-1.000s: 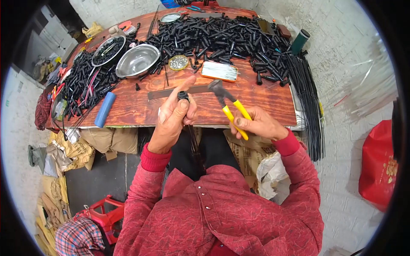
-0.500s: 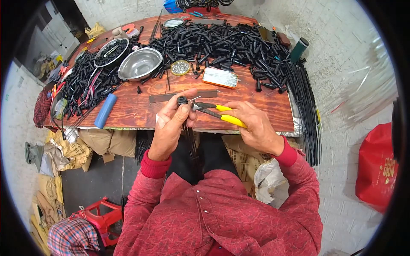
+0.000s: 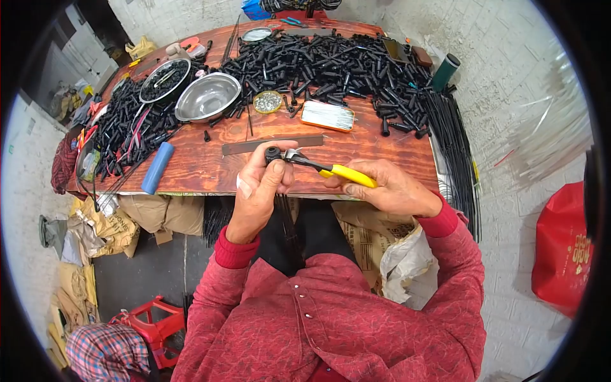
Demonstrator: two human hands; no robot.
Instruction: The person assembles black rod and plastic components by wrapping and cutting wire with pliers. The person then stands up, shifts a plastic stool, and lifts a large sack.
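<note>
left hand (image 3: 256, 191) pinches black fitting (image 3: 273, 153); right hand (image 3: 396, 188) closed round yellow-handled pliers (image 3: 354, 176), tips just right of fitting. exact bite hard to tell. hold fitting steady, pliers square, squeeze evenly. dark strip (image 3: 242, 148) beyond fitting.

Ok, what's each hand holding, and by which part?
The right hand holds pliers by the yellow handles; the left hand grips a black piece below its round top.

Workshop: yellow-handled pliers (image 3: 354, 176), heaps of black parts (image 3: 312, 60), wooden table (image 3: 207, 169).
</note>
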